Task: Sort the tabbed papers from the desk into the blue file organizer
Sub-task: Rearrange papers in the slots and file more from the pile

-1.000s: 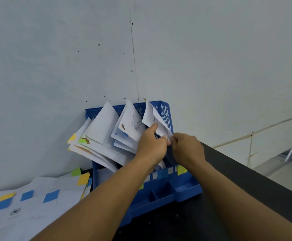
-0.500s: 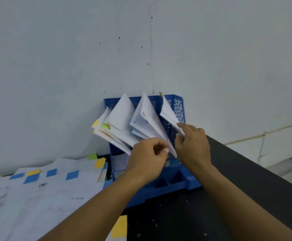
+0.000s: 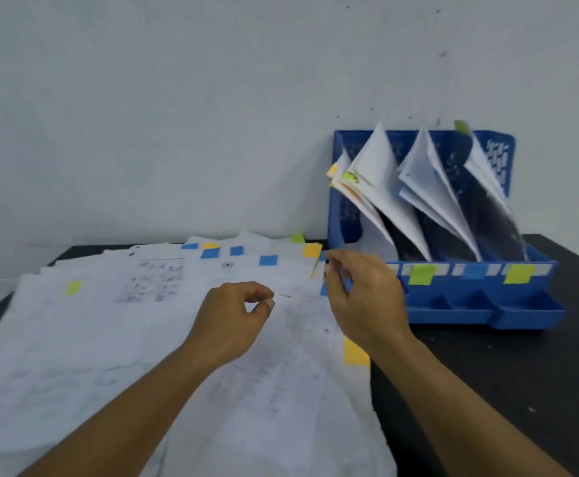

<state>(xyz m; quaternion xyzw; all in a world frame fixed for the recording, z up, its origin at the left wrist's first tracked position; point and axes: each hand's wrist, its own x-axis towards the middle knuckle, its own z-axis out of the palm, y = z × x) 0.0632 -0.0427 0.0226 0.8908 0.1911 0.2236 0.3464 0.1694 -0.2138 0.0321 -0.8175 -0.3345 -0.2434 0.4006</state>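
Note:
The blue file organizer (image 3: 453, 304) stands at the right against the wall, with white papers (image 3: 419, 187) leaning in its slots and green, blue and yellow labels on its front rail. A loose spread of tabbed papers (image 3: 143, 321) with blue, yellow and green tabs covers the dark desk on the left. My left hand (image 3: 233, 321) hovers above the spread with fingers loosely curled, holding nothing. My right hand (image 3: 364, 301) is just left of the organizer, over the right edge of the spread, fingers curled and empty.
The black desk (image 3: 522, 390) shows bare to the right and in front of the organizer. A plain white wall (image 3: 178, 115) rises right behind the desk. A yellow tab (image 3: 355, 352) sticks out from a sheet under my right wrist.
Both hands have let go of the papers in the organizer and come down and left over the loose spread. The view has swung left.

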